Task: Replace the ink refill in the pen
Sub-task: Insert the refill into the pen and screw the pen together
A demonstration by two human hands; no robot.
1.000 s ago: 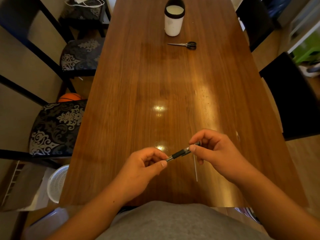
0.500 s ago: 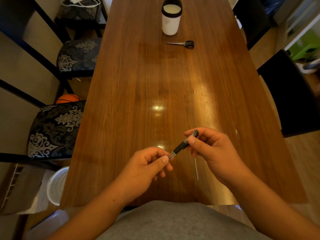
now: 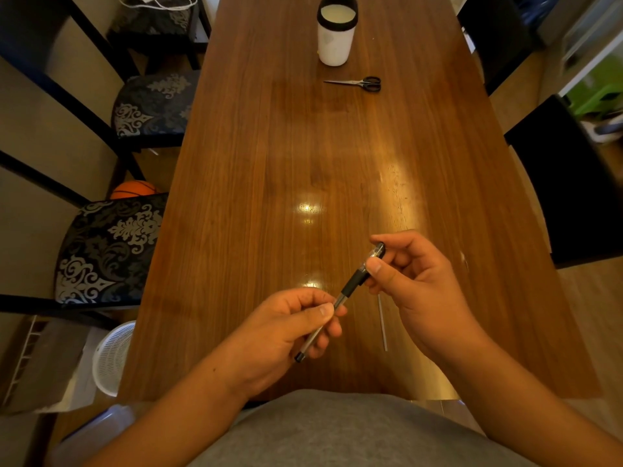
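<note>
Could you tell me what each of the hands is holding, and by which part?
The right hand pinches the pen just above its black grip. The left hand pinches the thin tube close to the pen's metal tip.

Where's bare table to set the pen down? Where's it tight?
Free: wide stretch of table between the scissors and the pen; also the strip left of the left hand. Tight: by the right hand, where a loose refill lies; cup at far end.
</note>
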